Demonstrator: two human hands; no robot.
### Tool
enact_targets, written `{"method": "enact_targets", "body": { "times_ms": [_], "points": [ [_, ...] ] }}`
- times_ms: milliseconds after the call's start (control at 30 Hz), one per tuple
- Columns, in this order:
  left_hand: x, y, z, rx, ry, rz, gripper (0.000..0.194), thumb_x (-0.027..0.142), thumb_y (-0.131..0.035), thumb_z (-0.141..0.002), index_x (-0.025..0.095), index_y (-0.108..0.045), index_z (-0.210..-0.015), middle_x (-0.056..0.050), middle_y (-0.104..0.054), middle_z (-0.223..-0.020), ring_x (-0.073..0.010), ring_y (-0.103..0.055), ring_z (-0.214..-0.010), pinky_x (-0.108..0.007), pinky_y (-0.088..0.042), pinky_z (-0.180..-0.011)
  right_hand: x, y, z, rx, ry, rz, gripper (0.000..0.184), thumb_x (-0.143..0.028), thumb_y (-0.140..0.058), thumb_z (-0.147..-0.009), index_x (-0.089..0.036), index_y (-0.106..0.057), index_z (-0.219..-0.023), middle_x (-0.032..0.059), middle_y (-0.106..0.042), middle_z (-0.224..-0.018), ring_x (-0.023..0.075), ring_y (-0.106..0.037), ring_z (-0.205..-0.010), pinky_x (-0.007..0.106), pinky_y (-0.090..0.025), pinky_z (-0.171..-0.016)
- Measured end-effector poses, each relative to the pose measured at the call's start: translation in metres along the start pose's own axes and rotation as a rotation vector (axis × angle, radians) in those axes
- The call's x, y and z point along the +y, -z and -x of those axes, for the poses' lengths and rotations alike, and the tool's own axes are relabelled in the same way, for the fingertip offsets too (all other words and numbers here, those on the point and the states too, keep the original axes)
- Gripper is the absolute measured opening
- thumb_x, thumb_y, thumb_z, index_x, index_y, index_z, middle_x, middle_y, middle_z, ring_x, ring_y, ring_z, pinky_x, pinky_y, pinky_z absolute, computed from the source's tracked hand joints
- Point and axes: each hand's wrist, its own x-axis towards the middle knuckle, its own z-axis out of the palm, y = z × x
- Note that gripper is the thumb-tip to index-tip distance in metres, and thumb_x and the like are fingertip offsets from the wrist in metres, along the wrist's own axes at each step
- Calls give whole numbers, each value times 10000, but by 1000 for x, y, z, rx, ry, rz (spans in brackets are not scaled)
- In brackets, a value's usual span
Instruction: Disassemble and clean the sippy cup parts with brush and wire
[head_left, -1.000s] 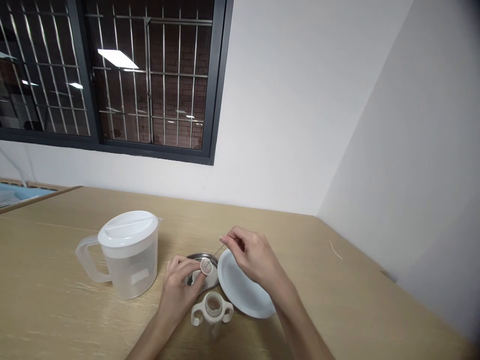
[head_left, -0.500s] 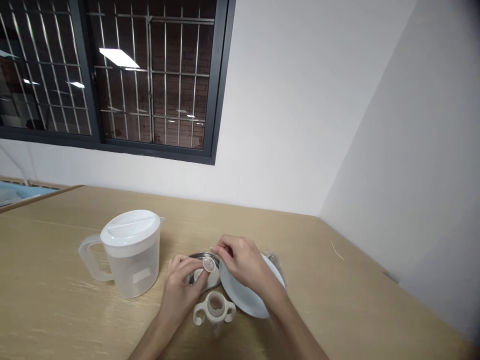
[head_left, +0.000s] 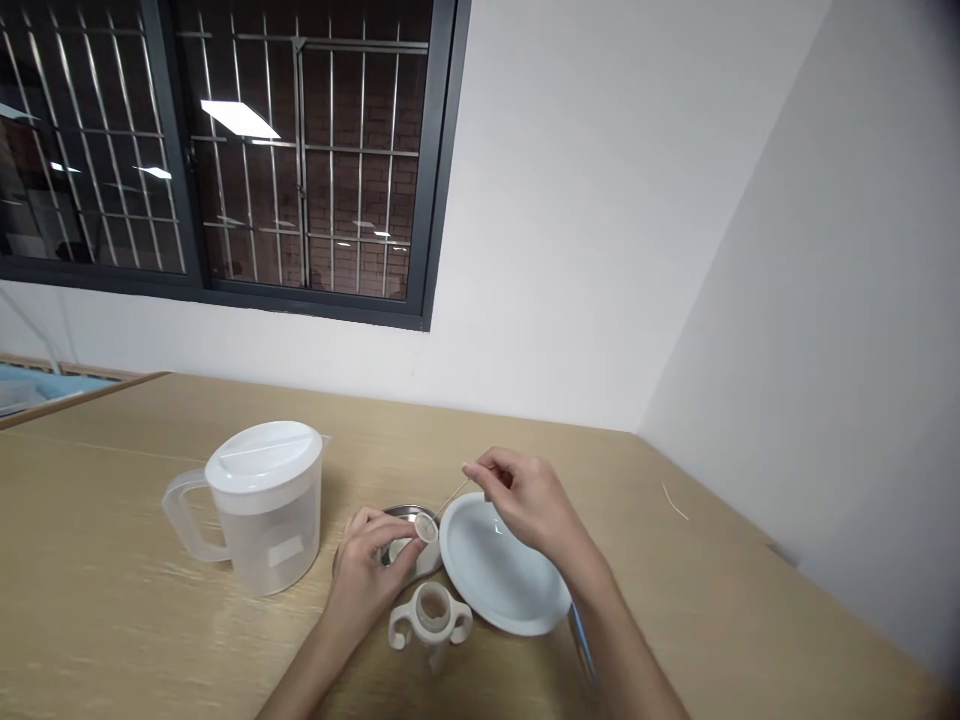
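My left hand (head_left: 369, 560) pinches a small round translucent white cap (head_left: 426, 527) between thumb and fingertips. A thin, pale, straight strand (head_left: 451, 495) runs from the cap up to my right hand (head_left: 521, 495), whose fingers are closed on its far end. Whether it is string or wire I cannot tell. Beneath the left hand is a shiny metal dish (head_left: 405, 511) with whitish parts in it, partly hidden. An open white two-handled bottle (head_left: 433, 612) stands upright just in front of it. Below the right hand lies a pale bluish-white bowl (head_left: 499, 590).
A clear lidded pitcher (head_left: 270, 520) stands to the left, its handle facing left. Another thin pale strand (head_left: 675, 502) lies on the wooden table (head_left: 720, 600) at the right. Something slim and blue (head_left: 582, 640) shows beside the right forearm. Wall and barred window stand behind.
My right hand has moved up and to the right, away from the cap, and a longer stretch of strand now shows. The bowl is more exposed. My left hand has shifted slightly right.
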Motion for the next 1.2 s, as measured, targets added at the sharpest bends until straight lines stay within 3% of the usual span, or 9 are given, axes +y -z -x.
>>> {"method": "enact_targets", "body": {
  "times_ms": [167,567,1200],
  "points": [
    [-1,-1,1,2,1,14,50,268,-720,-835,275,-758,-867,3,-774,-847,-201,-626,-815,-353,-493,-773,2,7,2,32,-36,-9,344,-429,-546,-933,-201,-624,-687,-46,-543,-553,114,-445,-514,233,-326,-526],
    [2,0,4,45,-48,-57,66,246,-699,-851,266,-749,-889,-7,-764,-868,-203,-618,-808,-343,-460,-758,-2,-1,2,8,40,-34,320,-387,-539,-950,-201,-557,-690,-50,-508,-587,104,-431,-543,227,-313,-552],
    [0,-3,6,39,-113,-119,67,226,-703,-846,258,-732,-897,8,-759,-853,-194,-604,-808,-334,-450,-756,-8,-7,4,-3,42,31,322,-389,-524,-956,-212,-539,-688,-51,-520,-581,108,-442,-538,232,-285,-555]
  ]
}}
